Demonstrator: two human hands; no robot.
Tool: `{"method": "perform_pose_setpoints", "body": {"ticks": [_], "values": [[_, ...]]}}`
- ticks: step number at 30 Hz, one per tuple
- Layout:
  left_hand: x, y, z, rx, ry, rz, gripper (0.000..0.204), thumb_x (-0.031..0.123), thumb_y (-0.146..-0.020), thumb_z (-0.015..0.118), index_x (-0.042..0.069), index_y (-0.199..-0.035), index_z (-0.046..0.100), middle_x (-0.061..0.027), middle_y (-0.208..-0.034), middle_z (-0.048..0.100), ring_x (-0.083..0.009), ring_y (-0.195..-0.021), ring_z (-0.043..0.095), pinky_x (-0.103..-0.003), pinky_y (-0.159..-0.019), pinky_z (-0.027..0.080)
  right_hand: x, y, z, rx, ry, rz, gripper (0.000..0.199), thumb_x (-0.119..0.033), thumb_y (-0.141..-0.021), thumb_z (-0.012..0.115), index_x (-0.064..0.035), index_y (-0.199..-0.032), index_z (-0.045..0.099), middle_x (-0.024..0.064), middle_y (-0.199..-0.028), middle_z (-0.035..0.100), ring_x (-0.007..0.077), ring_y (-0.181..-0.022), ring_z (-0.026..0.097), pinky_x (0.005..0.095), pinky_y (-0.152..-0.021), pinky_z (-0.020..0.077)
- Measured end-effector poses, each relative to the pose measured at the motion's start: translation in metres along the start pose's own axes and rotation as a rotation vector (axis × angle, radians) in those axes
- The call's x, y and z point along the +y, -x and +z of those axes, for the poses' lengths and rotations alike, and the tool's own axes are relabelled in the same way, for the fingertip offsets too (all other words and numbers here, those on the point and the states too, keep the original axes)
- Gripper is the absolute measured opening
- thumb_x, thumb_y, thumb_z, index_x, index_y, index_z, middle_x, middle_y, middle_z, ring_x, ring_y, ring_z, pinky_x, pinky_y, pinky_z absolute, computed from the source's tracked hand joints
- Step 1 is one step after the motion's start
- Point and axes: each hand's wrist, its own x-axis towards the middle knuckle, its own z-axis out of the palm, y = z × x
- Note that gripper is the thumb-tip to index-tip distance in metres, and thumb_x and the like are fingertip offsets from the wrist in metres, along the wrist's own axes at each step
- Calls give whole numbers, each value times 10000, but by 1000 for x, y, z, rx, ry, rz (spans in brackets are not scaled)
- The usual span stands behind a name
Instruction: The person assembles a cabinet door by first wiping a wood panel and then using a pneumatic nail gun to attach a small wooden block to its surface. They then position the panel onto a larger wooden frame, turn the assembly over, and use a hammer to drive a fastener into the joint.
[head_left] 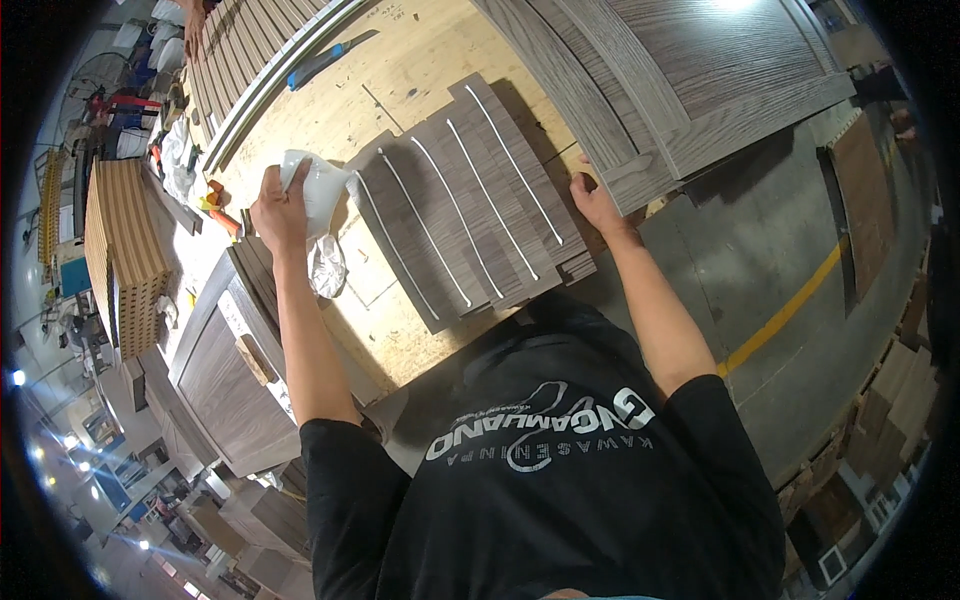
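Note:
My left hand is closed around a white, translucent glue bottle, its tip at the near left edge of the boards. Several narrow grey-brown wood-grain boards lie side by side in staggered fashion on the worktable. Across them run several white lines of glue, roughly parallel. My right hand is to the right of the boards, by the corner of a grey wood-grain cabinet door. Its thumb shows, but most of its fingers are hidden at the door's edge, so its grip is unclear.
A blue-handled knife lies on the plywood worktable beyond the boards. A crumpled white bag is below the bottle. Slatted panels stand far left, where another person's hand rests. Stacked boards stand left.

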Motion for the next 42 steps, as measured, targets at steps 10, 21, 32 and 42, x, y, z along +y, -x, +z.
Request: {"method": "perform_pose_setpoints", "body": {"ticks": [10, 21, 32, 42], "values": [[31, 108, -44, -92, 136, -6, 200, 103, -815, 762, 7, -939, 638, -104, -668, 630, -161, -592, 613, -323, -551, 486, 14, 10, 13, -34, 23, 66, 538, -372, -785, 689, 58, -1103, 630, 206, -1111, 632, 359, -1002, 619, 420, -808, 509], [47, 179, -57, -141, 181, -112, 246, 107, -771, 802, 9, -888, 609, -150, -679, 594, -271, -559, 550, -322, -560, 463, 18, 8, 12, -69, 69, 32, 618, -451, -789, 656, 68, -1125, 623, 262, -1098, 622, 436, -1005, 597, 471, -829, 495], [-15, 156, -48, -334, 2187, -431, 683, 624, -919, 501, 54, -1294, 477, -158, -996, 654, -215, -748, 645, -342, -583, 563, 2, 1, 3, 84, 97, -26, 298, -177, -699, 721, -107, -972, 623, 94, -985, 616, 303, -925, 588, 390, -815, 465], [-45, 215, -14, 16, 1842, -908, 756, 680, -882, 515, 48, -1293, 472, -135, -896, 620, -169, -646, 546, -282, -549, 466, -2, 3, 0, 86, 124, -10, 275, -195, -713, 713, -133, -969, 637, 71, -1000, 624, 295, -947, 588, 389, -841, 457]]}}
